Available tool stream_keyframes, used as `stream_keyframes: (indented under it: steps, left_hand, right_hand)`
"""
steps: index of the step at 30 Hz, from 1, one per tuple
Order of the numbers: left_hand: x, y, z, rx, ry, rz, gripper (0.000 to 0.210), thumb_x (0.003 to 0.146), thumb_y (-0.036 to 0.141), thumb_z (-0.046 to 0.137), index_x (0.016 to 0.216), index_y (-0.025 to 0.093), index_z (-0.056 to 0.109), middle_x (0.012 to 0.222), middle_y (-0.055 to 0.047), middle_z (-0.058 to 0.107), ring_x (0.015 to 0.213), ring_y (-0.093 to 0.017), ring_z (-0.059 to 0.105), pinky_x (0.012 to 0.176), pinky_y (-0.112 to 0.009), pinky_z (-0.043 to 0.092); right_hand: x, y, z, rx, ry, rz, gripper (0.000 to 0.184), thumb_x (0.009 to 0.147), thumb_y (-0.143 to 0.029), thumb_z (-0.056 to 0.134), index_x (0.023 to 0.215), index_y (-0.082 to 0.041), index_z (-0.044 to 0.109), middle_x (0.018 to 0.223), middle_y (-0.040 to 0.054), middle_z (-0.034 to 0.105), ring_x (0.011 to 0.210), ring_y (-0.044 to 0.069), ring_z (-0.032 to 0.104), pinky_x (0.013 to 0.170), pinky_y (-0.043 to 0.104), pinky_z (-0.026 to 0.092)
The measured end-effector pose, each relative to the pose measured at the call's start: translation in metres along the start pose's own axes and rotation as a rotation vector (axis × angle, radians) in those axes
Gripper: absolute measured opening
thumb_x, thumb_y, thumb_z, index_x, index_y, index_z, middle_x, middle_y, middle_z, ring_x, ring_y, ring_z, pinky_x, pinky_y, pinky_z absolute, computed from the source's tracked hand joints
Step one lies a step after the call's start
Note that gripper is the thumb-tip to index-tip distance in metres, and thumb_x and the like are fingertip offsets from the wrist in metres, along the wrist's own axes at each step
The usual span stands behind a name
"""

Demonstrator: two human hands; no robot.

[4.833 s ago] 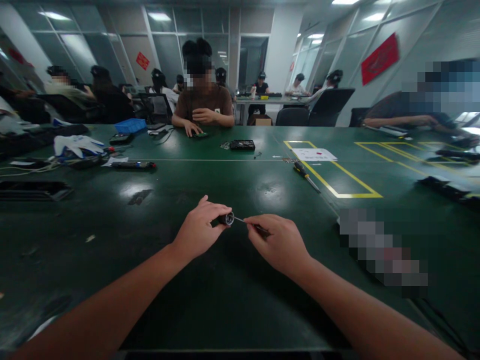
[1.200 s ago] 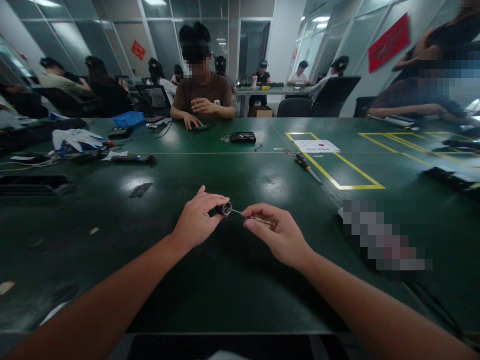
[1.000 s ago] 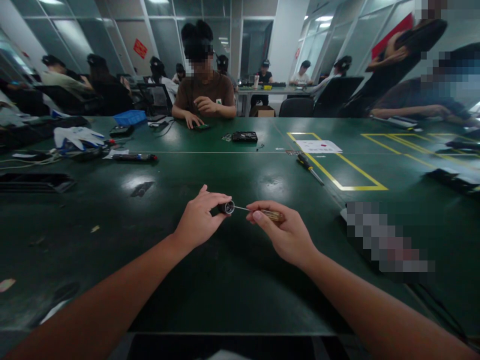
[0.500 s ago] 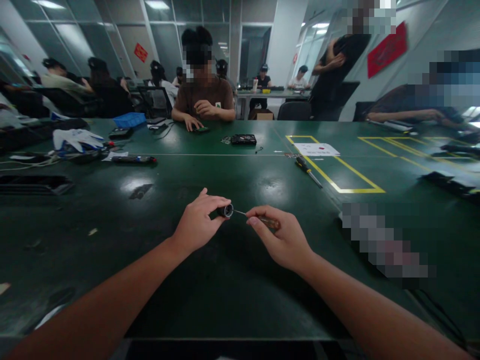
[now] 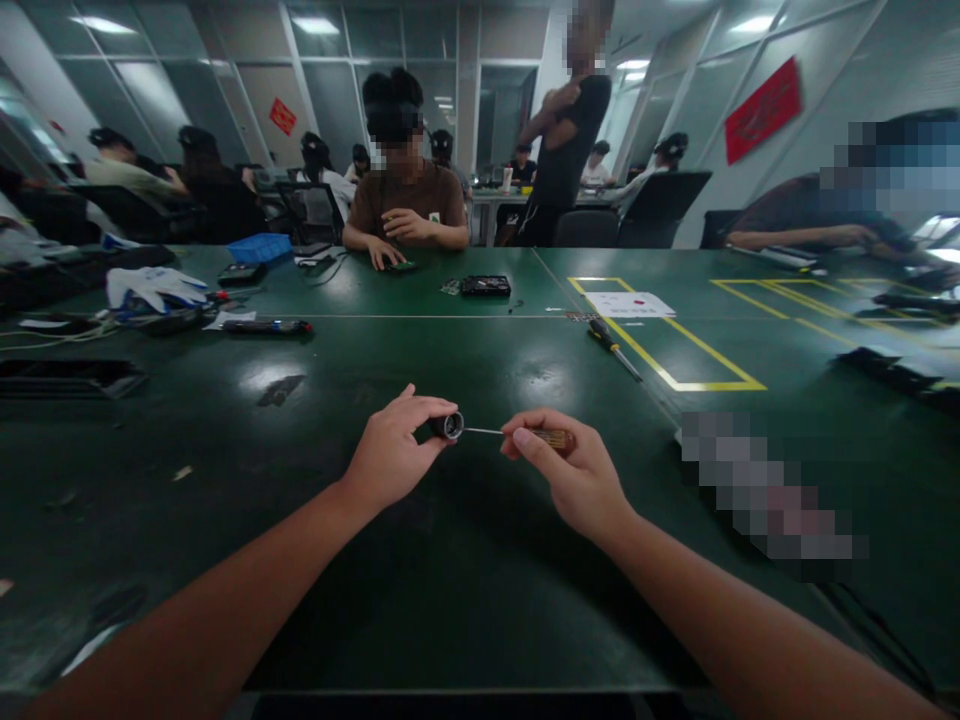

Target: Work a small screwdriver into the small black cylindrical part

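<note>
Between thumb and fingers, my left hand (image 5: 391, 447) grips a short black cylindrical part (image 5: 451, 426) whose round, hollow end with a light rim faces right and toward me. My right hand (image 5: 577, 465) is closed around the amber handle of a screwdriver (image 5: 555, 439). Its thin metal shaft points left, with the tip at the rim of the cylinder's opening; whether it reaches inside I cannot tell. Both hands are above the dark green table (image 5: 450, 590), near its front middle.
Ahead to the right lies a black-and-yellow screwdriver (image 5: 615, 348) beside a white paper (image 5: 630, 304) and yellow tape marks. A blurred-out object (image 5: 765, 495) sits right of my arm. White gloves (image 5: 157, 288) and a blue tray (image 5: 259, 247) are at left. A co-worker (image 5: 405, 205) sits opposite.
My right hand has shifted slightly right with the screwdriver, so more of its shaft shows. My left hand keeps hold of the cylinder. A standing person in the background has moved left.
</note>
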State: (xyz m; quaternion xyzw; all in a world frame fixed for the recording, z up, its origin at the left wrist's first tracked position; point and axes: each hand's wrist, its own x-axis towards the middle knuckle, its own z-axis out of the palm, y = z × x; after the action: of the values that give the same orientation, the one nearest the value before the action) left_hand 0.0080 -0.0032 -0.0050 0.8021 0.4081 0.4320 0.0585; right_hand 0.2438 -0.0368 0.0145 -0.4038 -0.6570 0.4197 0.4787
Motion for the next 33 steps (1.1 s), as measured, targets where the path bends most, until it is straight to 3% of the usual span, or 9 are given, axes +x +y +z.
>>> stream_keyframes:
  steps: [10,21,24,27,30,33]
  left_hand:
    - [-0.002,-0.002,0.002,-0.002,0.005,0.006,0.031,0.077,0.015,0.081,0.107,0.022,0.072,0.111,-0.004,0.078,0.101,-0.022,0.074,0.113,-0.058,0.045]
    - [-0.001,0.001,0.002,-0.002,-0.003,0.006,0.029,0.080,0.016,0.078,0.107,0.022,0.070,0.113,-0.005,0.077,0.103,-0.023,0.074,0.115,-0.062,0.042]
    - [-0.002,0.001,0.002,-0.003,0.009,0.003,0.031,0.079,0.015,0.079,0.108,0.022,0.070,0.113,-0.005,0.077,0.102,-0.023,0.074,0.115,-0.061,0.042]
    - [-0.001,0.000,0.002,-0.002,0.023,-0.002,0.033,0.078,0.014,0.080,0.108,0.022,0.070,0.113,-0.005,0.077,0.102,-0.022,0.074,0.115,-0.060,0.042]
    - [-0.001,0.000,0.001,0.007,0.031,-0.008,0.032,0.078,0.015,0.080,0.107,0.022,0.070,0.113,-0.005,0.077,0.102,-0.022,0.074,0.114,-0.060,0.042]
    - [0.000,0.001,0.000,0.009,0.036,-0.009,0.028,0.079,0.015,0.079,0.105,0.021,0.070,0.112,-0.005,0.077,0.102,-0.023,0.074,0.114,-0.061,0.043]
  right_hand:
    - [-0.002,-0.006,0.001,-0.299,-0.134,-0.080,0.017,0.097,-0.035,0.062,0.101,-0.021,0.072,0.085,0.0032,0.073,0.072,0.017,0.066,0.067,0.029,0.049]
    - [-0.003,-0.003,0.001,-0.291,-0.076,-0.072,0.018,0.097,-0.035,0.063,0.103,-0.023,0.073,0.088,0.0033,0.074,0.075,0.018,0.068,0.068,0.031,0.050]
    - [-0.002,-0.001,0.002,-0.181,-0.074,-0.013,0.019,0.095,-0.037,0.065,0.103,-0.023,0.075,0.094,0.0051,0.076,0.083,0.021,0.070,0.075,0.034,0.053]
    - [0.003,0.003,0.003,0.094,-0.073,0.094,0.021,0.090,-0.038,0.071,0.103,-0.021,0.075,0.095,0.0061,0.077,0.087,0.021,0.072,0.083,0.037,0.055]
    - [0.009,0.007,0.002,0.409,-0.050,0.208,0.019,0.086,-0.034,0.075,0.098,-0.019,0.075,0.090,0.0058,0.076,0.084,0.019,0.071,0.085,0.037,0.056]
    - [0.013,0.010,0.000,0.519,-0.003,0.233,0.017,0.084,-0.034,0.076,0.093,-0.019,0.075,0.083,0.0048,0.074,0.078,0.019,0.070,0.082,0.037,0.057]
